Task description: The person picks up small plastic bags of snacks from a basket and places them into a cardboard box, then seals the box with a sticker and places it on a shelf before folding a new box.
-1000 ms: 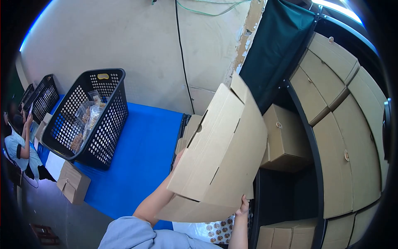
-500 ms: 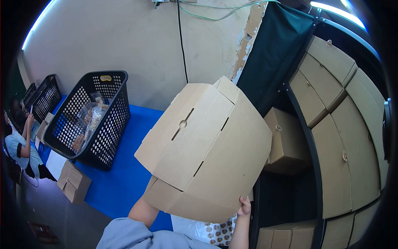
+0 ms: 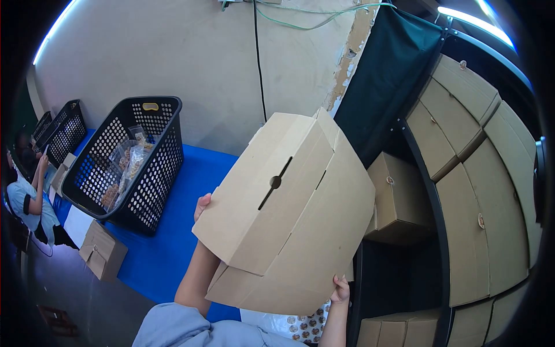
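At the far left edge a co-worker (image 3: 26, 199) in a pale blue top sat beside a small black basket (image 3: 60, 136). Nearer the middle, a larger black basket (image 3: 144, 168) of perforated plastic stood on the blue worktop (image 3: 196, 191); it held clear packets (image 3: 124, 168) with brownish contents. A small closed carton (image 3: 103, 251) of brown cardboard was at the near edge of the worktop, below this basket.

The left hand (image 3: 202, 204) was grasping the left edge of a cardboard box (image 3: 289, 214); only fingertips showed over the rim, and the rest of the hand was hidden behind the board. The box was held up in the air in front of the person, above the right end of the worktop, tilted so that its long axis ran from lower left to upper right. It was plain matte brown corrugated board, flat-sided, with a slot and a round hole in the upper panel and loose flaps at the lower side. The right hand (image 3: 340, 287) was gripping the lower right corner from below, fingers curled over the edge. So the box lay between the two hands, up and to the right from the left hand, up and to the left from the right one.

On the right a dark metal rack (image 3: 425, 179) carried stacked boxes (image 3: 480, 191) of the same cardboard, lying close together, and a dark green cloth (image 3: 384, 69) hung behind it.
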`<action>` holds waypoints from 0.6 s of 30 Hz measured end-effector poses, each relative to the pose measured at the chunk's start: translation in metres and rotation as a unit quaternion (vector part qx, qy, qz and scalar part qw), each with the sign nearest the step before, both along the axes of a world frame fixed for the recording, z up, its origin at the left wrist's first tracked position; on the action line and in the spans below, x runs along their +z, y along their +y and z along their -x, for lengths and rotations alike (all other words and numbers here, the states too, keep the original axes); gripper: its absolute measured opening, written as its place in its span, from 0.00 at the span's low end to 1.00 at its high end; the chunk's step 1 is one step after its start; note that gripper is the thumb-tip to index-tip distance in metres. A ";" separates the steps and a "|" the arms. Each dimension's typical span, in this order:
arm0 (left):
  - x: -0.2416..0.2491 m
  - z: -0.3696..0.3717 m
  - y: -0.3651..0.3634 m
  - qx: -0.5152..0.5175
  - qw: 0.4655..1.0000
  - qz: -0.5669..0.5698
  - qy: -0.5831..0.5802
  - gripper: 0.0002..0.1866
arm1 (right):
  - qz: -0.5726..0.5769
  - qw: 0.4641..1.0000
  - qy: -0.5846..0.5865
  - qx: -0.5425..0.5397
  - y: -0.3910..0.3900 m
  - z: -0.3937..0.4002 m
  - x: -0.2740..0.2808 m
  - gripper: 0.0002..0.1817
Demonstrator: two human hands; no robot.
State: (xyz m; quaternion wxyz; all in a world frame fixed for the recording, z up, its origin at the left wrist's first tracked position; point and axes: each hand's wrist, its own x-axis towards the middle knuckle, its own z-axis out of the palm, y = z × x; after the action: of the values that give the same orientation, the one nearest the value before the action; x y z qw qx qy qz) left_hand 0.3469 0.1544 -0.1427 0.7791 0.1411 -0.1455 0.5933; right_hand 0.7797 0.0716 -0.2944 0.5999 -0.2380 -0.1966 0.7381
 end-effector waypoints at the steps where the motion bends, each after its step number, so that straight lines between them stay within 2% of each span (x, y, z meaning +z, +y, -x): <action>1: 0.016 -0.007 -0.005 0.017 1.000 -0.003 -0.006 0.32 | 0.010 1.000 -0.018 0.003 0.001 -0.001 0.000 0.35; 3: 0.031 -0.014 -0.011 0.033 0.999 -0.005 -0.010 0.32 | 0.020 0.999 -0.036 0.006 0.001 -0.001 0.000 0.35; 5: 0.034 -0.017 -0.012 0.170 0.980 0.074 0.078 0.34 | 0.040 0.998 -0.055 0.002 -0.001 0.000 0.001 0.35; 6: 0.032 -0.017 -0.010 0.170 0.979 0.075 0.078 0.34 | 0.041 0.998 -0.055 0.002 -0.002 0.001 0.001 0.35; 8: 0.025 -0.013 0.001 0.161 0.980 -0.009 0.120 0.41 | 0.050 0.997 -0.059 -0.008 -0.003 0.005 0.002 0.35; 9: 0.020 -0.010 0.004 0.160 0.980 -0.010 0.121 0.41 | 0.049 0.997 -0.058 -0.009 -0.002 0.006 0.002 0.35; 11: 0.015 -0.008 0.005 0.203 0.968 -0.012 0.150 0.47 | 0.039 0.997 -0.068 -0.008 -0.001 0.007 0.003 0.35; 14: 0.025 -0.020 -0.002 0.205 0.968 0.042 0.141 0.49 | 0.057 0.993 -0.106 -0.016 0.000 0.002 0.005 0.35; 18: 0.026 -0.027 -0.004 0.203 0.967 0.046 0.150 0.48 | 0.073 0.989 -0.129 -0.018 -0.002 -0.002 0.014 0.34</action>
State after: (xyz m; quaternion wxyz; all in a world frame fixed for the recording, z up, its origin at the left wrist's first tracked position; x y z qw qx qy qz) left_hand 0.3741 0.1505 -0.1162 0.6610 0.2189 0.0320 0.7171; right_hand 0.7822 0.0698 -0.2808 0.5639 -0.3780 -0.2133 0.7026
